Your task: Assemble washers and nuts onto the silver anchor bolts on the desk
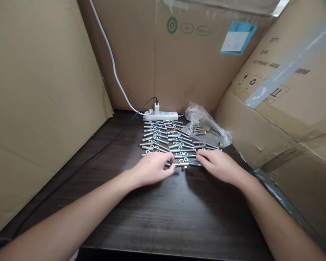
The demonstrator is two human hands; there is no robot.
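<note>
In the head view, my left hand is closed, thumb and fingers pinching the left end of a brassy metal sleeve. My right hand has its fingers together at the right end of a thin bolt, which lines up with the sleeve. Just below them is a small shiny piece, too small to make out fully. Beyond both hands lie rows of metal sleeves and bolts with washers and nuts among them. My fingers hide some of the nearest parts.
A white power strip with a plugged-in adapter stands behind the rows. To its right, a clear plastic bag holds more metal parts. A black cable crosses the dark table on the left. Cardboard walls enclose three sides.
</note>
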